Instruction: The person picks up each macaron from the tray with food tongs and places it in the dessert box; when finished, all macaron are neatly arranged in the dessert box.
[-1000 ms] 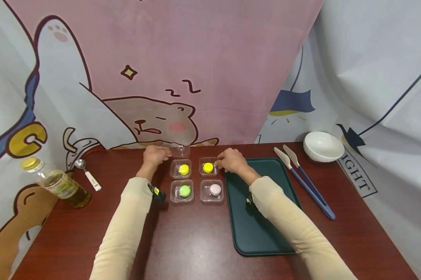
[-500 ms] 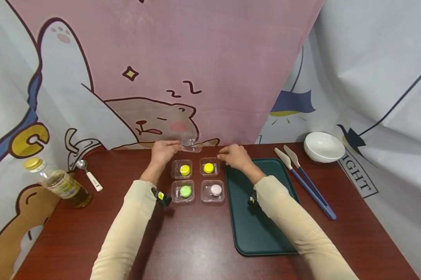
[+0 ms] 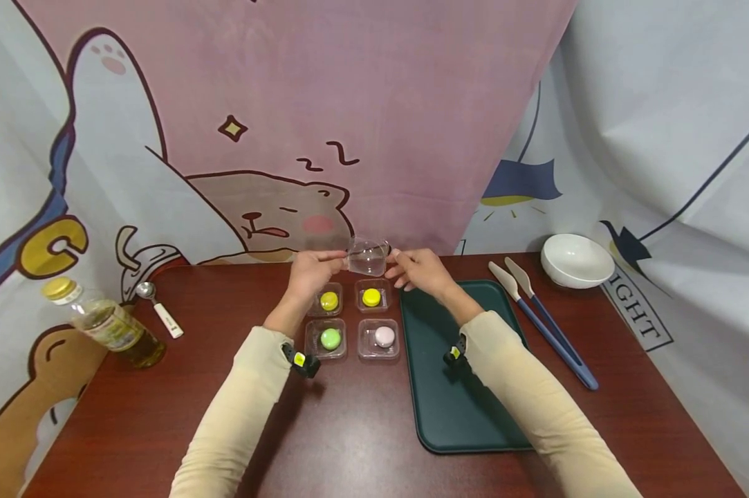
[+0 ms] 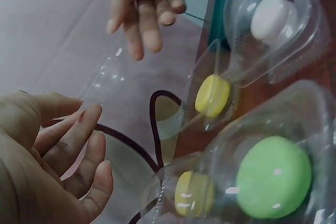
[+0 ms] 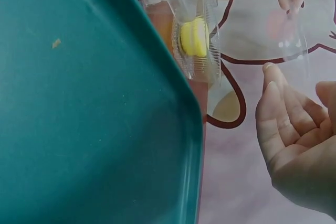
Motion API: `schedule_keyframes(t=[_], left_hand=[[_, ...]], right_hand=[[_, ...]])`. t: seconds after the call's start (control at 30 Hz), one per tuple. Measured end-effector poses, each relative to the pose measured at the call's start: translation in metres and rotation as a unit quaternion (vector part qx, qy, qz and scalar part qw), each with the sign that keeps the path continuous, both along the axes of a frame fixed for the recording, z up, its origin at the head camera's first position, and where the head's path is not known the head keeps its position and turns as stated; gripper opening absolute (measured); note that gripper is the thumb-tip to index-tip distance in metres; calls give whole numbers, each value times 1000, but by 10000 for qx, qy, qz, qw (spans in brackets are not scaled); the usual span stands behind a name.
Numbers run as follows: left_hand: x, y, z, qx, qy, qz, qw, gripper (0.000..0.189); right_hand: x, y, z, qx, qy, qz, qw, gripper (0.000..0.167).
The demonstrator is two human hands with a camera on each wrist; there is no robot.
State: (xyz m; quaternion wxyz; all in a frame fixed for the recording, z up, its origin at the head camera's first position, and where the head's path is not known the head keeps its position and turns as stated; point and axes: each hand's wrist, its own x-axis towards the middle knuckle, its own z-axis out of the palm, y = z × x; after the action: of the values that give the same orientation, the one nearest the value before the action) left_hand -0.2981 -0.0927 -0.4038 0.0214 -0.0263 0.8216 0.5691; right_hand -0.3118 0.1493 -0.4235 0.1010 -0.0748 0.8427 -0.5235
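My left hand [image 3: 308,280] pinches the left edge of a clear plastic lid [image 3: 368,258] between thumb and finger, holding it above the back of the table. My right hand [image 3: 422,273] is at the lid's right side, its fingers loosely bent; in the left wrist view those fingers [image 4: 149,32] hold nothing. Below the lid stand clear plastic boxes in two rows. A yellow macaron [image 3: 371,297] lies in the back right box and another yellow macaron [image 3: 328,301] in the back left one, partly behind my left hand. In front are a green macaron [image 3: 330,339] and a pale pink macaron [image 3: 384,337].
A dark green tray [image 3: 455,422] lies under my right forearm. Right of it are blue-handled tongs [image 3: 555,332] and a white bowl [image 3: 576,261]. On the left stand an oil bottle [image 3: 109,328] and a small scoop [image 3: 162,311]. A printed cloth [image 3: 411,138] hangs behind the table.
My left hand has carried the lid to the right, from behind the back left box to above the back right one. My right hand has shifted slightly up and away from that box.
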Motion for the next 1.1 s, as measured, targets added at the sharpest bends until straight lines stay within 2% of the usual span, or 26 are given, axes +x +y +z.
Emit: schedule_keyframes(t=[0.17,0.33,0.57,0.7,0.87,0.97,1.1], left_hand=[[5,5,-5,49,6,-285,9996,28],[6,6,-7,-14,43,-392,9992,25],[6,7,-5,-259,-33,-549,9981,28],[7,7,-4,120,-276,-882,9957,41],[7,8,-3,729,-829,-1353,9846,66],[6,10,-3,984,-1089,-1419,9790,76],[6,14,-5,1233,-1216,-1381,9752,75]], right_hand=[[1,-2,3,-72,-13,14,10000,39],[1,-4,5,7,109,-23,9999,32],[3,-4,6,-218,691,-488,9962,26],[5,-3,6,-131,1139,-761,9905,25],[6,-4,5,-96,1562,-905,9835,25],[7,-6,5,-2,1825,-933,9788,24],[9,-10,3,259,2161,-956,9713,22]])
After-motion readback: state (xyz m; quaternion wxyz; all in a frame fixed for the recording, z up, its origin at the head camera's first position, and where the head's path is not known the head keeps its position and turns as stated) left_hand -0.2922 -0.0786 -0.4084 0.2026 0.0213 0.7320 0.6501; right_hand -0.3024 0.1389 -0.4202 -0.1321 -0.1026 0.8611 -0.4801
